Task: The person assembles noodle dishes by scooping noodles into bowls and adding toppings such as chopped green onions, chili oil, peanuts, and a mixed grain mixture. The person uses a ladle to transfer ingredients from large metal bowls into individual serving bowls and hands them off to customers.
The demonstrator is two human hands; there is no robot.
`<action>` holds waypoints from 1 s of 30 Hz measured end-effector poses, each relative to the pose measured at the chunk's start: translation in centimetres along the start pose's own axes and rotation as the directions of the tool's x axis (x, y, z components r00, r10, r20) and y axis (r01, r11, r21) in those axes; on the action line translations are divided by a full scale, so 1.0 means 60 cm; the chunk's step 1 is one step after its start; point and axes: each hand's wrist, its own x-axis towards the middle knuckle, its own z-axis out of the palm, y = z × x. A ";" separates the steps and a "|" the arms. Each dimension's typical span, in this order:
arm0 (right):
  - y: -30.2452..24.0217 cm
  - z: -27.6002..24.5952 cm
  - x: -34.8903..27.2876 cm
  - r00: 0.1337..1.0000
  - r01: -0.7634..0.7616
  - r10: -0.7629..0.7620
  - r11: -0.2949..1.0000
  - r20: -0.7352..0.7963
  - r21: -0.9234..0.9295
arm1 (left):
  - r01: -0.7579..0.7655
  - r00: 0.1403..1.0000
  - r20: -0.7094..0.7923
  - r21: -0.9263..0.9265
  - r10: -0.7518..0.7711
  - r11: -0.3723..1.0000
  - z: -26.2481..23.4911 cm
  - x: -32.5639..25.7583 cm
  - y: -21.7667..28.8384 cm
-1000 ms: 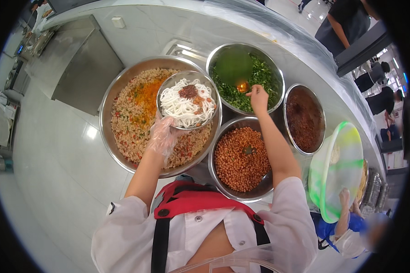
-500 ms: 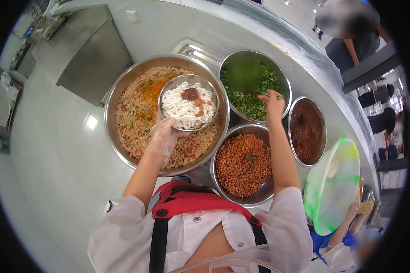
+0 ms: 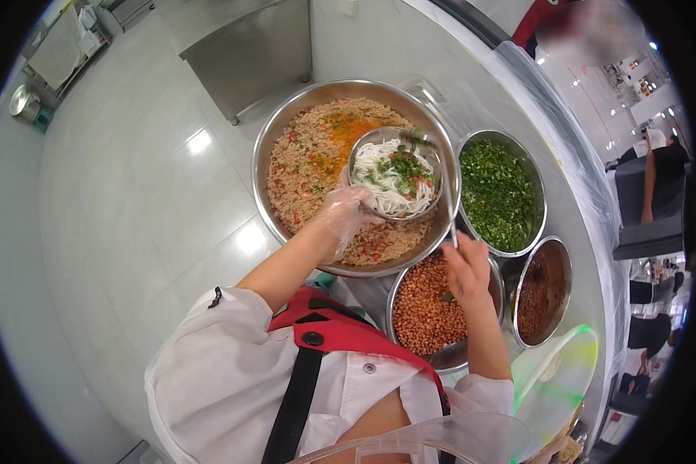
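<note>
My gloved left hand [image 3: 346, 213] grips the near side of a steel bowl [image 3: 435, 166] of white noodles [image 3: 379, 182] topped with chopped greens, raised over a big steel basin [image 3: 260, 178] of seasoned grain. My bare right hand [image 3: 469, 267] has its fingers curled closed around the handle of a spoon [image 3: 454, 234], whose blurred head is over the bowl's far edge. Around my right forearm, rims crowd close: the greens pot [image 3: 540, 205] ahead, the pot of round brown pieces [image 3: 448, 357] under my wrist, the dark sauce pot [image 3: 558, 298] beside it. A green-and-white tub [image 3: 549, 379] closes in near my right elbow. A film-covered ledge [image 3: 588, 162] curves past the pots. On my left, shiny tiled floor [image 3: 162, 232] stretches wide, bounded ahead by a steel cabinet [image 3: 255, 62].
</note>
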 end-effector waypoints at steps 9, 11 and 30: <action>0.092 0.225 0.123 0.664 -0.560 0.740 0.398 0.108 0.727 | -0.230 0.958 -0.186 -0.056 0.216 0.972 -0.119 -0.098 0.072; 0.109 0.297 0.109 0.659 -0.678 0.710 0.417 0.249 0.605 | -0.273 0.951 -0.172 -0.077 0.257 0.959 -0.155 -0.119 0.091; 0.105 0.188 0.173 0.484 -0.709 0.807 0.135 0.339 0.692 | -0.359 0.899 -0.267 0.011 0.349 0.933 -0.188 -0.151 0.137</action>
